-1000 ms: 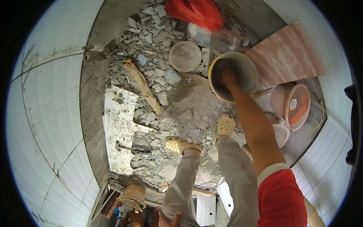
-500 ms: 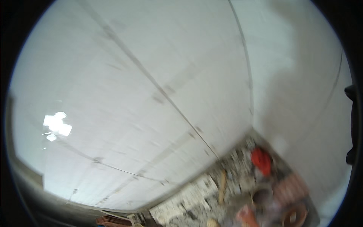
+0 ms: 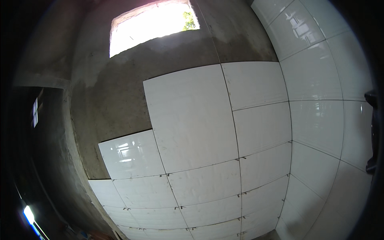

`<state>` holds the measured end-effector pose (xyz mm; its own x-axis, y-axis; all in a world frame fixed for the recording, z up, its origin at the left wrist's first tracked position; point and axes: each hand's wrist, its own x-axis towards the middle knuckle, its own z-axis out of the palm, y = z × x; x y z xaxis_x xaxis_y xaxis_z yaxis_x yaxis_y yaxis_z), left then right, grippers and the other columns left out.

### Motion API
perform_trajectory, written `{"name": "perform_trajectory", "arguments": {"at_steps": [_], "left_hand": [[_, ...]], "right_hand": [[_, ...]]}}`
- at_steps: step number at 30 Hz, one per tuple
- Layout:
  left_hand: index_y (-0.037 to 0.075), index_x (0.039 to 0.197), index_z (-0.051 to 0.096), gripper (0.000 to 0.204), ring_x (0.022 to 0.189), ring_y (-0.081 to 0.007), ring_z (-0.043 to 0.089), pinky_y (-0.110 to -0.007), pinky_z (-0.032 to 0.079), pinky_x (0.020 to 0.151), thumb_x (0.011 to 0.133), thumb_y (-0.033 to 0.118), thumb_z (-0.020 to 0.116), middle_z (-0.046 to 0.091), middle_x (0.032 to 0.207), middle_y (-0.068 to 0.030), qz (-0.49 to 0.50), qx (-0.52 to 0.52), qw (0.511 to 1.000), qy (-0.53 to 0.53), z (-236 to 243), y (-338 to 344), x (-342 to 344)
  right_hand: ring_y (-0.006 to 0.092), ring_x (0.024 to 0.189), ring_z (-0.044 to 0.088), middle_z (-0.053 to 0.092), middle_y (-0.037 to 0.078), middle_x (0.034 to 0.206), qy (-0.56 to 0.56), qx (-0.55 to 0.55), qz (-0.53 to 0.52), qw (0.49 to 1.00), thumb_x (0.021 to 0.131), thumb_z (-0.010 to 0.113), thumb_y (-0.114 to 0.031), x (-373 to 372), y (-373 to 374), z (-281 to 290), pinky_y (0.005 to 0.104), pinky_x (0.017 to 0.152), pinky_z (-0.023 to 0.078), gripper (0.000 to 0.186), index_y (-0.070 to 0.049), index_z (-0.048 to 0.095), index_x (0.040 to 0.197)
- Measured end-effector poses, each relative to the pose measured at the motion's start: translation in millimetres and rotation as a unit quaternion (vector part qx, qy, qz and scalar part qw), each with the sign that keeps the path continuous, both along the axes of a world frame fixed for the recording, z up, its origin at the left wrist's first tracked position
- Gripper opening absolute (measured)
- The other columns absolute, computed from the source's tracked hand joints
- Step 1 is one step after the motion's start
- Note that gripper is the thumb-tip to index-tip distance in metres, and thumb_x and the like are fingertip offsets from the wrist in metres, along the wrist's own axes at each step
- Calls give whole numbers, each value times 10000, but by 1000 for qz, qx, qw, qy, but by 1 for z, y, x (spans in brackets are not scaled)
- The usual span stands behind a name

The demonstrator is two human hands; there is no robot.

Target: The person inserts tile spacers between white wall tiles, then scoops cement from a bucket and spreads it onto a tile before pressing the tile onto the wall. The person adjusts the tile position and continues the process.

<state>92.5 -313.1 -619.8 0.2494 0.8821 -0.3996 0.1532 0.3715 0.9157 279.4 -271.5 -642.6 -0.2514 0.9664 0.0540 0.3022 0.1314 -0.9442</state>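
Note:
Neither of my hands shows in the head view. In front of me stands a wall partly covered with large glossy white tiles (image 3: 192,116). Their upper edge rises in steps from the lower left toward the right corner. Small dark spacers (image 3: 240,159) stick out of the joints in the lower rows. Above and to the left of the tiles lies bare grey plaster (image 3: 116,96). A thin string (image 3: 208,30) runs down the plaster to a vertical tile joint.
The adjoining right wall (image 3: 316,84) bears white tiles too. A bright window opening (image 3: 152,26) breaks the plaster at the top. At left is a dark doorway (image 3: 44,148), with a lit lamp tube (image 3: 29,215) low in it. A bit of floor (image 3: 269,236) shows at the bottom.
My view has swung up and levelled from a tilted, blurred look at the tiled wall and cluttered floor. The floor items have left the picture; window, plaster and doorway have come in.

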Motion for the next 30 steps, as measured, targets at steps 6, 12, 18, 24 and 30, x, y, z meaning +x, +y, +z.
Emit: {"name": "perform_trajectory", "arguments": {"at_steps": [6, 12, 18, 24, 30], "left_hand": [[113, 1209, 720, 324, 1014, -175, 657, -381, 517, 902, 935, 251, 618, 737, 1045, -146, 57, 17, 997, -52, 58, -22, 22], [88, 1111, 729, 235, 886, -154, 642, -355, 513, 778, 975, 243, 616, 719, 946, -92, 72, 27, 987, -142, 15, -20, 23], [63, 1013, 738, 211, 757, -132, 628, -330, 509, 655, 1014, 235, 615, 700, 847, -38, 81, 50, 976, -198, -3, -18, 29], [78, 906, 722, 209, 697, -119, 587, -322, 466, 596, 1020, 212, 609, 661, 774, -15, 113, 11, 975, -188, 7, -24, 33], [85, 846, 722, 217, 657, -114, 567, -310, 436, 562, 998, 209, 629, 644, 727, -14, 155, 11, 976, -150, 36, -25, 42]], "right_hand": [[405, 897, 630, 658, 168, 914, -98, 264, 62, 957, 921, 601, -159, 0, -5, 25, 478, 776, 511, 133, -61, 691, 936], [226, 788, 646, 672, 99, 841, 64, 74, -7, 995, 925, 680, -125, 2, -20, 57, 377, 733, 527, 75, -53, 680, 943], [158, 786, 621, 665, 50, 818, 127, -60, -43, 989, 909, 736, -146, 4, -26, 62, 355, 717, 522, 119, -46, 686, 950], [347, 823, 644, 676, 145, 870, 9, 256, -43, 966, 881, 686, -111, 14, -37, 56, 444, 746, 515, 82, -59, 699, 943], [401, 897, 616, 652, 161, 904, -32, 302, -1, 953, 885, 642, -131, 22, -42, 73, 488, 804, 498, 97, -68, 695, 938]]}}
